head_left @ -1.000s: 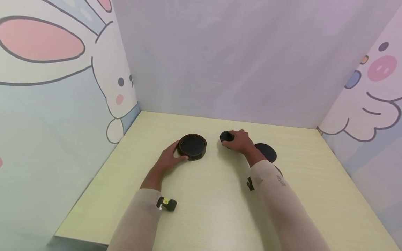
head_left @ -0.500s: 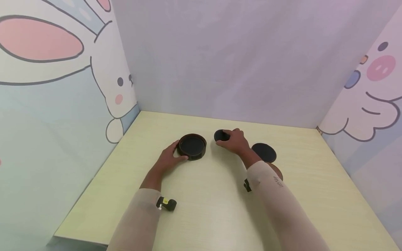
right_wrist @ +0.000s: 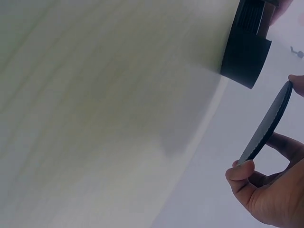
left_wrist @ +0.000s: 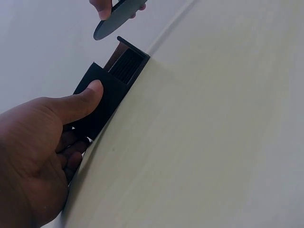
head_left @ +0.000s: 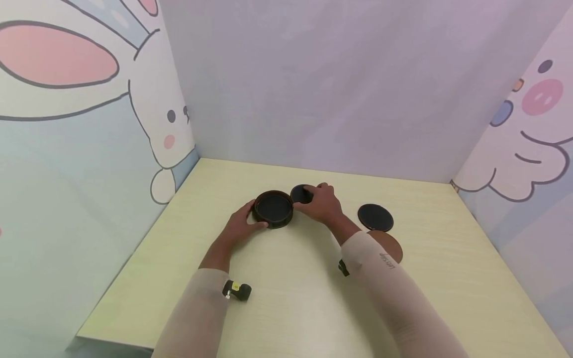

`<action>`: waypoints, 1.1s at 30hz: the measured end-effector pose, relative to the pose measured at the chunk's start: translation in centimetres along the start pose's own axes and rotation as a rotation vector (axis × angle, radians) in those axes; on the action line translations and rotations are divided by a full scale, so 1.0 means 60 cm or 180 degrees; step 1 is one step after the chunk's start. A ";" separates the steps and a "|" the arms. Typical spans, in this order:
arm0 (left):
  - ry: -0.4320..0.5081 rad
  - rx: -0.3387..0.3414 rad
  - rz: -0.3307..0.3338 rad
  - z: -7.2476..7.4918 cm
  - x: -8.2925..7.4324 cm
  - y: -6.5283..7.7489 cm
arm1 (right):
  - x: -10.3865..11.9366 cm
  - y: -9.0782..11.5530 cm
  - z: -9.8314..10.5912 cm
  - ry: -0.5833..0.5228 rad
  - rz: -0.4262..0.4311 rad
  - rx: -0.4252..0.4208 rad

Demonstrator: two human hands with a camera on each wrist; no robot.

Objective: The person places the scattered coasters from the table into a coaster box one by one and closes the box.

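Note:
My left hand [head_left: 238, 227] grips a round dark coaster holder [head_left: 279, 224] from its left side, thumb along the near wall. Black coasters lie stacked inside; their edges [left_wrist: 127, 66] show through a gap in the wall in the left wrist view. My right hand [head_left: 322, 203] pinches one round black coaster [head_left: 301, 194] by its edge, just right of the holder's rim. In the right wrist view this coaster [right_wrist: 267, 124] is tilted, held between thumb and fingers, apart from the holder [right_wrist: 246, 57].
To the right on the pale wooden table [head_left: 286, 308] lie a black coaster [head_left: 375, 217] and a brown round one [head_left: 388, 244], partly covered by the right sleeve [head_left: 376, 268]. A grey curtain-like backdrop [head_left: 309, 89] rises behind the table, with cartoon-printed panels at both sides.
My right hand has moved left with the coaster, up to the holder's right side. More of the brown coaster now shows beside the sleeve. The left hand and holder stay in place.

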State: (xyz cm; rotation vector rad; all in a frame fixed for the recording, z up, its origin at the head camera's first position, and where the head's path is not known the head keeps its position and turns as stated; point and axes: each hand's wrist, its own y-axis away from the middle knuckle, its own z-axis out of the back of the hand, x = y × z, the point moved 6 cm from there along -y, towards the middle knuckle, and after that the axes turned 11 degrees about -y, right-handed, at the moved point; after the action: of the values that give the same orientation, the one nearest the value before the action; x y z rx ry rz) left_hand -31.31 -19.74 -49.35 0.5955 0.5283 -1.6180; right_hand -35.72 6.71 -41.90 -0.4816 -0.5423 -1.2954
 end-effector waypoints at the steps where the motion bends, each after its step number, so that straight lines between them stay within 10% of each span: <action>1: -0.0002 0.0003 -0.0003 0.000 0.000 0.000 | 0.004 0.001 -0.002 0.0004 0.0020 -0.0004; 33: -0.0012 0.0056 0.0052 0.005 0.001 0.007 | 0.119 0.001 -0.088 0.0655 0.0171 0.0074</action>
State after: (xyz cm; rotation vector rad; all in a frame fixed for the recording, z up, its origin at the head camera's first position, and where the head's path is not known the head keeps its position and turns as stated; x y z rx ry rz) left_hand -30.93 -20.04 -49.19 0.6082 0.5056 -1.6095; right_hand -33.84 -1.96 -41.57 -0.3365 -0.3695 -1.2687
